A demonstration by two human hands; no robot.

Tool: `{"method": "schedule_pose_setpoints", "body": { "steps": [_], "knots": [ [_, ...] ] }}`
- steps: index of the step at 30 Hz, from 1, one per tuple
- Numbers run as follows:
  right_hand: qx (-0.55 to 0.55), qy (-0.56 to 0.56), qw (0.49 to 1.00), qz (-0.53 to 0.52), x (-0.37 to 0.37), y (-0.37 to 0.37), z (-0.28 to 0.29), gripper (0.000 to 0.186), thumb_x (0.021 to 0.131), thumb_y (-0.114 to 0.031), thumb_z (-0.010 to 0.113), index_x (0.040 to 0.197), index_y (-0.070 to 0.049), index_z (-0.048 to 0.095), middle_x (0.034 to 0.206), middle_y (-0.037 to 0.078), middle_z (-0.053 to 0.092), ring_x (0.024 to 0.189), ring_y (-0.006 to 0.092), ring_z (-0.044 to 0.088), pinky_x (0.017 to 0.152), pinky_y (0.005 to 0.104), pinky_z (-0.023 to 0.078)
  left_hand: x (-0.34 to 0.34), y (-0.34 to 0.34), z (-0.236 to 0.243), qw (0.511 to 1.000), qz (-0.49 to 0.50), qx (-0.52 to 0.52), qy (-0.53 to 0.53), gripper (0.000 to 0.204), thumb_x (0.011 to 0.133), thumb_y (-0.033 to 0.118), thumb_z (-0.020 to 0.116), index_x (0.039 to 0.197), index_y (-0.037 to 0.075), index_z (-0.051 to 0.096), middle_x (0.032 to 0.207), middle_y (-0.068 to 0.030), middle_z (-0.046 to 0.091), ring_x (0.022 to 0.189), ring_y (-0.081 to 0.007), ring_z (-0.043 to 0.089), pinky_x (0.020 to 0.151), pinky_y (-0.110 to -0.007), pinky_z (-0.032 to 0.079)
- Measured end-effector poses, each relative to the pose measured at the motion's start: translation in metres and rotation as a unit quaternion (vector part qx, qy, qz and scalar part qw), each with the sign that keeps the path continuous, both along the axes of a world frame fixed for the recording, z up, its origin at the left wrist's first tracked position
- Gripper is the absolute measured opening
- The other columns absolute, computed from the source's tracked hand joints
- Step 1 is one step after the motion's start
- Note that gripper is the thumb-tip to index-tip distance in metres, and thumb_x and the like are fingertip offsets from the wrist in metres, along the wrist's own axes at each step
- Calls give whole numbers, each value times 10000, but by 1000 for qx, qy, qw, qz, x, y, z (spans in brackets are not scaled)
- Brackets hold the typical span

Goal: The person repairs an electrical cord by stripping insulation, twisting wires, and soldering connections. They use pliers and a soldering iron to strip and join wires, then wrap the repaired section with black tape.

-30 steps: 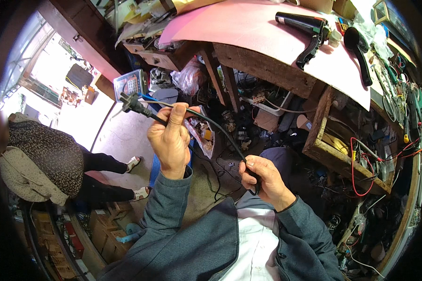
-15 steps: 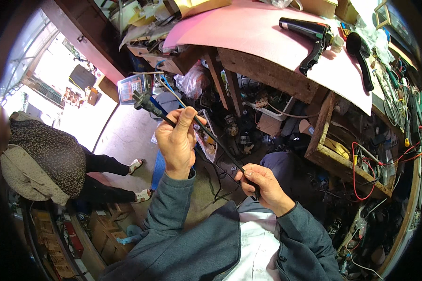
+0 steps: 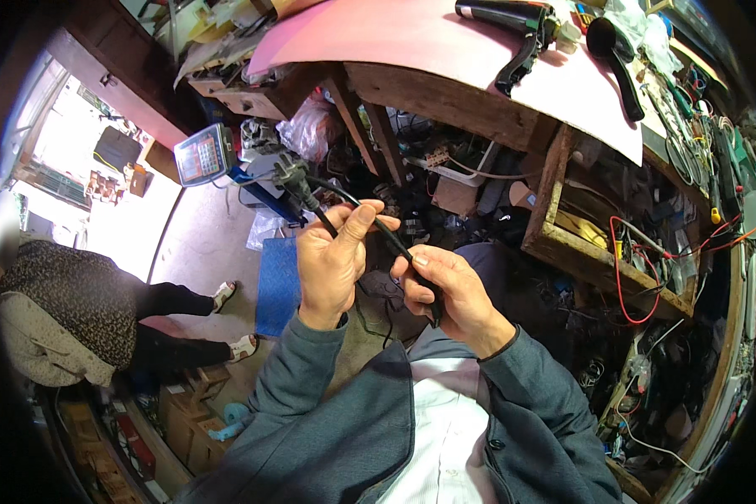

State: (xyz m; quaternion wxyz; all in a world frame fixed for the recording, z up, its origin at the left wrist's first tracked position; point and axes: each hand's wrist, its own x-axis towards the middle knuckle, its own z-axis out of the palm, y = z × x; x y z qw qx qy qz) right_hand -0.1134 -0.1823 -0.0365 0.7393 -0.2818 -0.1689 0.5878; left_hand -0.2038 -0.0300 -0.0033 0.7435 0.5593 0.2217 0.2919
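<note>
Right hand: fingers clamped on a slim black cord.
Left hand: fingers clamped on the cord too, below a dark moulded plug.
Cord's place: in the air between both hands, in front of the worktop.
Open drawer: a worn wooden drawer holding tangled odds and ends, a looped red wire over its front.
Worktop: smooth pale-pink surface, carrying a black hair dryer and a curved black handset-shaped object.
Floor: grey, a flat blue panel beside the left hand.
Room's left: a person in a speckled dark top, near a bright doorway.
</note>
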Motion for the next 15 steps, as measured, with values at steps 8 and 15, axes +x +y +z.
{"method": "schedule_pose_setpoints", "body": {
  "steps": [8, 15],
  "knots": [
    [11, 21, 1000, 3, 2, -4, 2, 315, 1047, -299, 479, 1063, -17, 620, 673, -37, 476, 605, 48, 429, 555, 210, 365, -3, -7, 3, 998, -45, 26, 37, 252, 1011, 200, 603, 1019, -42, 674, 873, -179, 731, 393, 7, 347, 366, -184, 214],
    [21, -20, 999, 21, 0, 1, 0, 297, 1052, -301, 492, 1037, -33, 619, 754, -7, 572, 680, 59, 512, 623, 195, 418, 1, -9, 0, 999, 1, 48, 16, 206, 964, 169, 676, 878, -18, 656, 789, -177, 718, 399, 0, 362, 371, -184, 214]
  ]
}}
